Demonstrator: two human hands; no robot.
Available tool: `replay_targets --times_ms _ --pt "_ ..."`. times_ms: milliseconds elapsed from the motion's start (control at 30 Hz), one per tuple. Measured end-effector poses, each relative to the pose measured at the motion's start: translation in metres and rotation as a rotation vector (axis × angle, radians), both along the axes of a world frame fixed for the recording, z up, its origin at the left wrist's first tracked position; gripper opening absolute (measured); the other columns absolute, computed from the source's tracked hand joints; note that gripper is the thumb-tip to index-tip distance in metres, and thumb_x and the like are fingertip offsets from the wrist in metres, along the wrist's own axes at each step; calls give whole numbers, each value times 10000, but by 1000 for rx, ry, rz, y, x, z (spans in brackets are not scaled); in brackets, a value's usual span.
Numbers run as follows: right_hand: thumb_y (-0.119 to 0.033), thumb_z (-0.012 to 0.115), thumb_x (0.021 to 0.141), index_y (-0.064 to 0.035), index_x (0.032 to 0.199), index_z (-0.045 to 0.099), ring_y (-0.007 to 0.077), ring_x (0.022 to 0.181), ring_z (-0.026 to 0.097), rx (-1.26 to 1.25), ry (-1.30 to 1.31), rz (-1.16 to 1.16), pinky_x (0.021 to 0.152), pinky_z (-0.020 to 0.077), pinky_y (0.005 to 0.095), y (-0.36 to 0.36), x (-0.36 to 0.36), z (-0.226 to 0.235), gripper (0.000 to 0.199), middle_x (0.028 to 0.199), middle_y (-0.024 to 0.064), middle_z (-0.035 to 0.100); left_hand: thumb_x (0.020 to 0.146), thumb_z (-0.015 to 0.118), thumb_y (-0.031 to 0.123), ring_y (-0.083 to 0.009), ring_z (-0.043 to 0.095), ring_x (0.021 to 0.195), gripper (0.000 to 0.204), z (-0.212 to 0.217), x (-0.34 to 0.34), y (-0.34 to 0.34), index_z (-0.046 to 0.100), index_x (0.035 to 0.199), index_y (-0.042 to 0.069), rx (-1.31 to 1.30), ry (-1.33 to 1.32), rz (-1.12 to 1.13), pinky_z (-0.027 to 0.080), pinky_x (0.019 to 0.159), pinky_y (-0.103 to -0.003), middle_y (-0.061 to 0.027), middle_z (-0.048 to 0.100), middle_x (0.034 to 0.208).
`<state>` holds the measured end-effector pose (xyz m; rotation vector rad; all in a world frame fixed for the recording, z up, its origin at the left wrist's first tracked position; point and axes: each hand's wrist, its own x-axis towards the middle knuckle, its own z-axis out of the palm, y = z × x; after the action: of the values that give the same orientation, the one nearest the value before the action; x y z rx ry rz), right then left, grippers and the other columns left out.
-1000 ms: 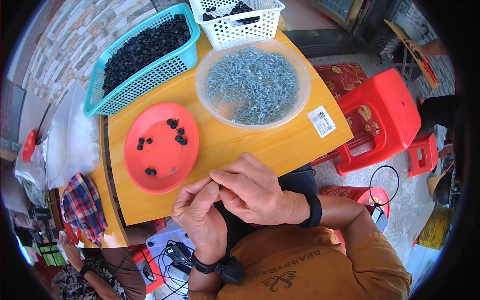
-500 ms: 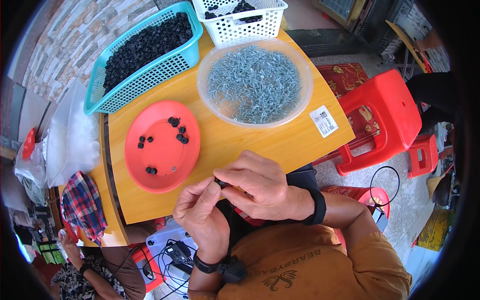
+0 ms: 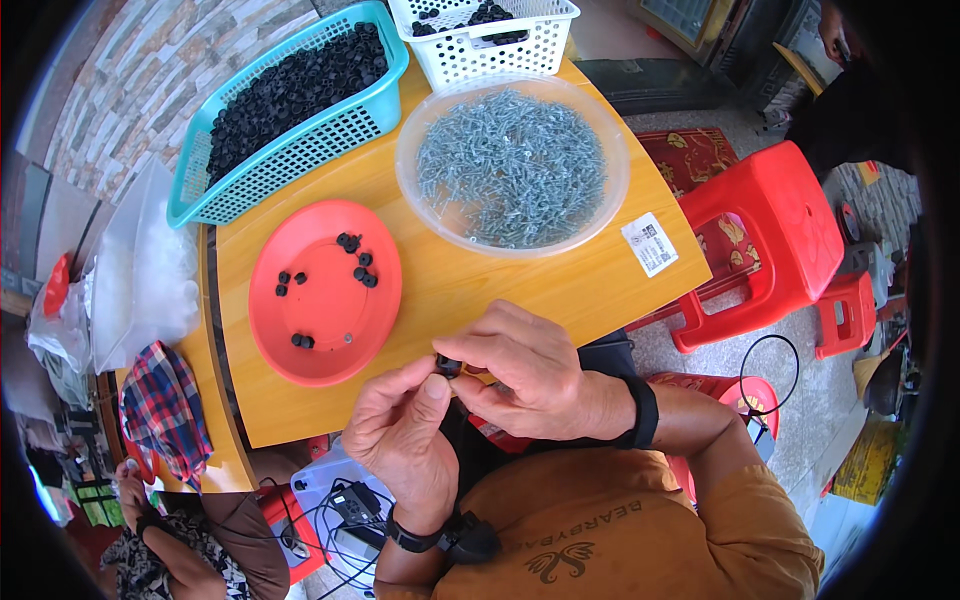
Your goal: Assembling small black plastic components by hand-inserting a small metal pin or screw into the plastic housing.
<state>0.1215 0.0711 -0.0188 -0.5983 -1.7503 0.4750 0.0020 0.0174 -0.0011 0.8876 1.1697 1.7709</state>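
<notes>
Close together over the table's front edge, my left hand (image 3: pixel 405 420) and my right hand (image 3: pixel 520 370) pinch one small black plastic part (image 3: pixel 448 366) between their fingertips. Fingers cover much of it, so its exact shape is hard to make out. To the left of my hands lies a red plate (image 3: pixel 322 350) holding several similar small black parts (image 3: pixel 365 275), some of them in pairs. Beyond my right hand stands a round translucent bowl (image 3: pixel 410 185) heaped with silvery screws (image 3: pixel 510 165).
A teal basket (image 3: pixel 290 165) full of black parts and a white basket (image 3: pixel 495 62) stand at the table's far side. Red stools (image 3: pixel 775 220) are at the right. At the lower left, another person's arm (image 3: pixel 180 555) shows near a plaid cloth (image 3: pixel 165 410).
My fingertips have shifted slightly, and more of the black part shows between them. At the lower left the other person's hand has moved. A person at the far right has shifted.
</notes>
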Motion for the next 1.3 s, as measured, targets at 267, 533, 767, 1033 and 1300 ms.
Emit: replay_targets --times_ms 267,533,767,1033,1300 --pt "52 664 600 31 973 568 260 617 541 16 -38 -14 526 450 340 -3 2 -1 386 750 100 528 722 687 -77 -134 612 743 173 2 0 1 639 883 -39 -58 -32 0 495 698 -223 -91 650 835" --pt "77 653 623 31 980 588 232 579 556 50 -27 -49 472 432 307 -4 0 -8 366 766 102 588 711 687 -85 -123 606 746 196 1 1 1 639 895 -35 -101 -69 -7 485 702 -226 -81 651 843" --pt "38 650 635 51 942 568 242 584 538 137 -53 -97 474 430 309 -2 -2 -2 318 732 97 523 734 680 -61 -122 609 757 298 9 5 3 604 1022 -49 -76 -116 -13 471 745 -231 -97 660 864" --pt "43 657 656 35 949 586 234 589 547 157 -100 -135 484 436 301 -3 2 5 301 740 91 563 784 657 2 -120 603 775 262 14 9 2 598 1033 -57 -72 -159 -42 450 780 -232 -95 655 853" --pt "58 660 668 29 994 599 235 612 559 206 -95 -159 531 453 312 3 6 6 333 815 101 623 797 662 33 -121 589 774 218 18 8 1 626 981 -77 -180 -138 -131 453 769 -239 -85 654 863"
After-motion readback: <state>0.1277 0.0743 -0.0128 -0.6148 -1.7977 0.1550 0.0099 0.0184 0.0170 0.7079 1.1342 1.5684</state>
